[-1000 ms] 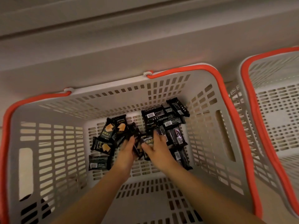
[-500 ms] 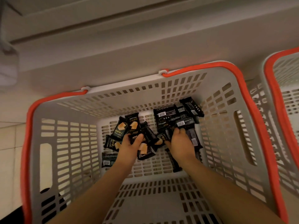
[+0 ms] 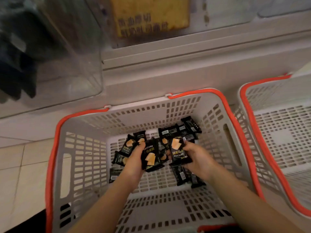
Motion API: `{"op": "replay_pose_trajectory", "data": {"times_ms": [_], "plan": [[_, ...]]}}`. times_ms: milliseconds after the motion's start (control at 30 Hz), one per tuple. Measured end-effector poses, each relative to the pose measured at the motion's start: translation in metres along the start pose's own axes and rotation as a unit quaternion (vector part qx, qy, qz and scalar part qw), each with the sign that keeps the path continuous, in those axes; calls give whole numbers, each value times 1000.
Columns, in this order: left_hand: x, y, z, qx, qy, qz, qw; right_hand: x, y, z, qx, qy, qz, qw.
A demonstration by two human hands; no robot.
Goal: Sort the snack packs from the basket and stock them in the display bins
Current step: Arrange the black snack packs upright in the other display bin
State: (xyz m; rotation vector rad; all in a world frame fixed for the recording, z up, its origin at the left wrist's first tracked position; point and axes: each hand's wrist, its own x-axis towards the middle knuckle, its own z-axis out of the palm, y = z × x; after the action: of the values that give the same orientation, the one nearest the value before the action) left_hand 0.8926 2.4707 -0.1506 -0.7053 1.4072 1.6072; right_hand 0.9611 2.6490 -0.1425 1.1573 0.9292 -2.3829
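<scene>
Both hands were down in the basket (image 3: 170,113): the left hand (image 3: 134,158) gripped one snack pack (image 3: 150,156), the right hand (image 3: 198,158) another pack (image 3: 178,153), label-up, likely for sorting.

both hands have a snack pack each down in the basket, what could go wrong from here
1. The left hand and right hand each grip a black DRYCAKE pack near one edge; a pack could slip back onto the pile during the lift.
2. Many loose packs lie back side up, so flavours could be mis-sorted.
3. The basket walls are tall; a held pack may catch on the rim.
</scene>
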Motion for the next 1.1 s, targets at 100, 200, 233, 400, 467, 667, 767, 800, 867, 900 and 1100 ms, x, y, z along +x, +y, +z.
{"op": "replay_pose_trajectory", "data": {"times_ms": [100, 200, 233, 400, 467, 667, 767, 800, 867, 900, 1100], "plan": [[-26, 11, 4, -9, -40, 46, 998, -41, -18, 14, 49, -66, -34, 996], [-51, 25, 13, 10, -46, 84, 995, -72, -32, 28, -45, -58, -77, 994], [-58, 30, 18, 13, -49, 96, 994, -82, -35, 31, -105, -44, -95, 989], [-102, 59, 34, 72, -111, 221, 966, -135, -57, 50, -415, 20, -214, 884], [-125, 70, 34, 159, -132, 305, 930, -155, -63, 56, -496, 30, -269, 825], [-179, 94, 23, 395, -195, 418, 794, -188, -68, 83, -554, 31, -357, 752], [-198, 114, 7, 489, -149, 470, 720, -194, -65, 99, -572, 11, -334, 749], [-204, 120, 2, 508, -141, 482, 699, -195, -63, 106, -579, 7, -329, 746], [-215, 129, -7, 511, -163, 501, 679, -195, -60, 122, -572, -4, -336, 748], [-220, 133, -11, 484, -187, 506, 689, -194, -59, 131, -553, -9, -343, 760], [-240, 147, -26, 298, -231, 490, 786, -193, -63, 170, -398, -48, -350, 847]]}}
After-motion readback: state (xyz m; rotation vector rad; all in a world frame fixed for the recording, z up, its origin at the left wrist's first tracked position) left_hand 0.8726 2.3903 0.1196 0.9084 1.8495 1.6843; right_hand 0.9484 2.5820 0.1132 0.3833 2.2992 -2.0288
